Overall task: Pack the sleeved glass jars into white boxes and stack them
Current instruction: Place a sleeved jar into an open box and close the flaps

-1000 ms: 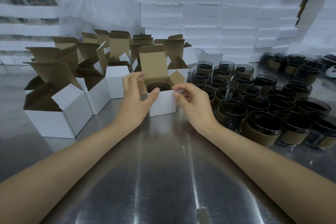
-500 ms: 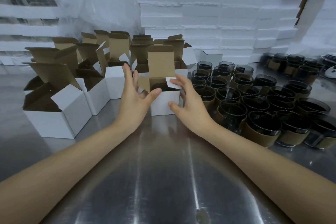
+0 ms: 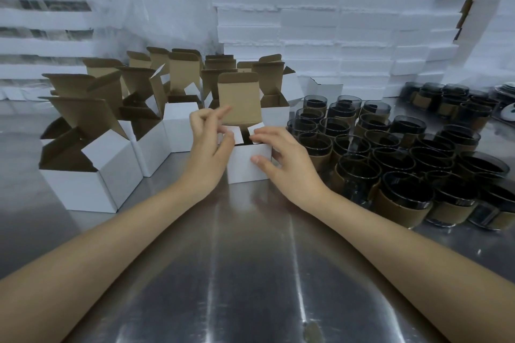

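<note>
Head view, looking down over two bare forearms stretched across a shiny metal worktop [image 3: 250,273]. In the middle stands a small white box [image 3: 248,167] with its brown lid flap [image 3: 239,100] upright at the back. Its two small side flaps are folded inward, and only a dark gap shows between them.

The left hand [image 3: 209,147] is at the box's left edge. Its thumb tip rests on the left side flap and its fingers are loosely bent above the box, clamped on nothing. The right hand [image 3: 281,159] grips the box, with the thumb against the front wall and the fingers curved over the right side flap.

Just right of the box, dark glass jars [image 3: 390,164] in brown sleeves stand crowded together. To the left and behind are open boxes [image 3: 92,175] with flaps raised. Stacked white slabs [image 3: 334,22] fill the background.
</note>
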### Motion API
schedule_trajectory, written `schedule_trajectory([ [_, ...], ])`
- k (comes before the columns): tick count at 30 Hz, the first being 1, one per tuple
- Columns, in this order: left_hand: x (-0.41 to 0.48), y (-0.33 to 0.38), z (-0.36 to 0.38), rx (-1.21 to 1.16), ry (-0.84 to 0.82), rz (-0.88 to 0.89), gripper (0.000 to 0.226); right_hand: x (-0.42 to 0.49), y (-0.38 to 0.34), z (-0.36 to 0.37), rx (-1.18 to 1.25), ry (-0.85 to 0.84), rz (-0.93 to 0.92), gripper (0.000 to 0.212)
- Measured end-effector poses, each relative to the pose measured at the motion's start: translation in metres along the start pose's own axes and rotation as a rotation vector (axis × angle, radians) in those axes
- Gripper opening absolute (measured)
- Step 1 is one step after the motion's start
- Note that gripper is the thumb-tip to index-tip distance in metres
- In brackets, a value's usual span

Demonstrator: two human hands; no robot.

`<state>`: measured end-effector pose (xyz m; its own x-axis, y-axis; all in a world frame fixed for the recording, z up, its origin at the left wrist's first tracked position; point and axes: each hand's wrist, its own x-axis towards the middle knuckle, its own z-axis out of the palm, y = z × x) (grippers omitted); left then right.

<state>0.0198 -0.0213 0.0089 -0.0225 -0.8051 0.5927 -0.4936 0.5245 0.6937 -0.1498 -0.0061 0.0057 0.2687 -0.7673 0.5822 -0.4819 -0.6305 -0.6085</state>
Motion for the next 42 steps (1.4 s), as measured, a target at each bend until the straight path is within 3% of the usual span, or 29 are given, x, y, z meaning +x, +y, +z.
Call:
schedule_trajectory([
  [3, 0.004, -0.003, 0.003, -0.260, -0.062, -0.240, 0.063, 0.001, 0.001, 0.001, -0.001, 0.003, -0.002, 0.026],
  [6, 0.006, -0.007, 0.001, -0.461, -0.137, -0.305, 0.065, 0.000, 0.002, 0.001, 0.050, 0.009, 0.010, 0.024],
  [11, 0.001, 0.001, -0.005, -0.182, -0.105, -0.051, 0.031, -0.001, 0.000, 0.004, 0.108, 0.033, 0.059, 0.034],
  [15, -0.001, -0.006, -0.016, -0.084, -0.259, 0.008, 0.032, -0.002, -0.001, 0.003, 0.327, 0.186, 0.195, 0.042],
  [18, -0.002, -0.011, -0.017, -0.073, -0.376, -0.022, 0.040, -0.002, -0.001, 0.001, 0.306, 0.203, 0.177, 0.047],
  [20, -0.003, -0.009, -0.011, -0.069, -0.347, -0.078, 0.050, -0.003, -0.001, 0.002, 0.273, 0.127, 0.141, 0.042],
  [23, -0.002, -0.005, -0.008, -0.071, -0.232, -0.102, 0.042, -0.004, -0.001, 0.004, 0.190, 0.059, 0.094, 0.041],
  [29, -0.001, 0.003, -0.008, -0.127, -0.104, -0.138, 0.043, -0.005, 0.002, 0.003, 0.167, 0.092, 0.021, 0.040],
  [34, 0.002, 0.000, -0.007, -0.121, -0.120, -0.081, 0.018, -0.005, 0.006, 0.006, 0.044, 0.049, -0.034, 0.049],
  [42, 0.004, -0.009, -0.009, -0.006, -0.118, -0.008, 0.024, -0.004, 0.005, 0.007, -0.020, -0.004, -0.002, 0.050],
])
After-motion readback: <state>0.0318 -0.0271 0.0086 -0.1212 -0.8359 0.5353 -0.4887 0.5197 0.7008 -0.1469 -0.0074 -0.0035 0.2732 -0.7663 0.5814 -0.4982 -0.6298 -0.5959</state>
